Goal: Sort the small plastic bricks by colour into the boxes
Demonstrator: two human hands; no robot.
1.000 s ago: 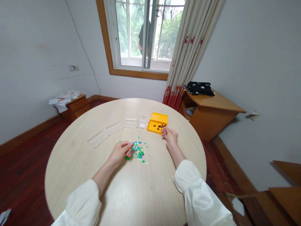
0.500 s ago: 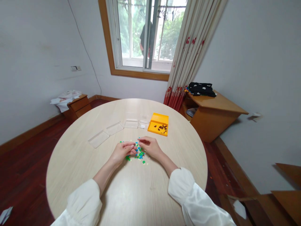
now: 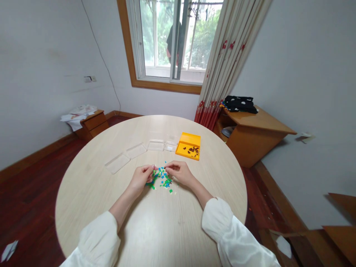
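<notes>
Small green, blue and pale plastic pieces (image 3: pixel 167 181) lie scattered between my hands on the round table (image 3: pixel 155 230). At the left edge of this pile, my left hand (image 3: pixel 142 178) has thumb and forefinger pressed together; what they hold, if anything, is too small to make out. My right hand (image 3: pixel 180 173) pinches a tiny dark brown piece (image 3: pixel 165 167) just over the pile's far right side. Beyond it lies an opened yellow case (image 3: pixel 190 139), with several dark brown pieces (image 3: pixel 194 150) in its near half.
Clear plastic boxes curve along the far side: one at left (image 3: pixel 117 163), another beside it (image 3: pixel 136 150), one in the middle (image 3: pixel 155 145) and a smaller one (image 3: pixel 170 147) by the yellow case. A wooden desk (image 3: pixel 261 120) stands past the table's right edge.
My left hand has drawn a little to the left, away from the right hand, and its fingers have curled into a pinch. More of the pile shows. My right fingertips have come closer together.
</notes>
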